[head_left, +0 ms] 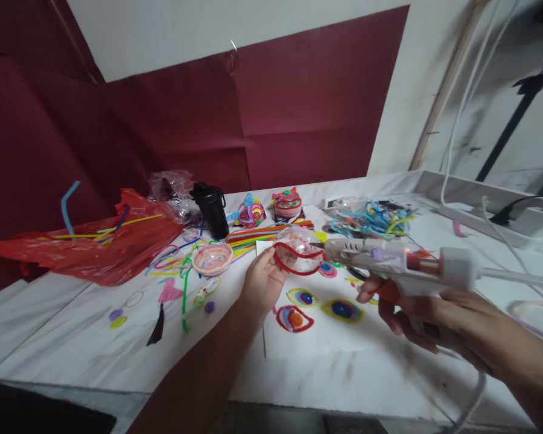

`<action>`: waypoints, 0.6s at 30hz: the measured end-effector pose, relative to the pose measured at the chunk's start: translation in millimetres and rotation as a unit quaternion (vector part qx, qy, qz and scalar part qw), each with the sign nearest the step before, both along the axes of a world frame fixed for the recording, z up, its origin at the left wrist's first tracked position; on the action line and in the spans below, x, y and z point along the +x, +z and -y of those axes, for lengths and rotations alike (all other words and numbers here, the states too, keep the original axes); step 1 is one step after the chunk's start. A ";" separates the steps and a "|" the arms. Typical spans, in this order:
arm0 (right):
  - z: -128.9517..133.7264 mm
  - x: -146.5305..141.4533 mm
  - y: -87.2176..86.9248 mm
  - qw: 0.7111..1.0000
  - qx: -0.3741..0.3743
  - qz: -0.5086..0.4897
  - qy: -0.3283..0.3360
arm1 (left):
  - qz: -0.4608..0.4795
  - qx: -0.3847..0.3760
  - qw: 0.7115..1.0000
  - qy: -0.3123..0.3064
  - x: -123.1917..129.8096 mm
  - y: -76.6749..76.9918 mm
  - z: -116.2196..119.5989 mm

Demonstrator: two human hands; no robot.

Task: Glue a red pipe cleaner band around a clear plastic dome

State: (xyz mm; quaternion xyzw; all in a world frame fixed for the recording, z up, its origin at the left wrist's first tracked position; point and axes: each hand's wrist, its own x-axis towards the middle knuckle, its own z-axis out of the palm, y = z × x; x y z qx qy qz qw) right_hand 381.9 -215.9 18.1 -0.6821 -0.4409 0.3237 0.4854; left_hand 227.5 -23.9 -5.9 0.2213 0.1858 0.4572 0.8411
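The left hand pinches with its fingers the left end of a red-rimmed curved shape, while the fingers of the right hand are wrapped around a glue gun, whose tip is near the upper edge of this shape; whether they touch, one cannot tell. Nearer to the person than the left fingers, three eye-like pieces lie on a white sheet, and to the left of these fingers a pink bowl stands on the surface.
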 end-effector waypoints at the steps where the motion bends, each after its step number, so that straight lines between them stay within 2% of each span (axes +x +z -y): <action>1: 0.1 -0.1 -0.7 1.000 0.000 0.002 0.019 | 0.001 0.002 1.000 0.000 0.1 -0.4 0.1; 4: -2.2 -1.1 -1.0 0.998 0.013 -0.012 0.063 | 0.000 0.004 1.000 0.001 0.5 -1.4 0.5; 10: -9.2 -3.4 -4.4 0.998 0.003 -0.022 0.051 | -0.006 0.016 1.000 0.004 0.3 -2.5 1.8; 18: -11.8 -2.0 -10.7 0.998 0.004 -0.009 0.068 | -0.007 0.030 1.000 0.004 0.1 -2.7 2.6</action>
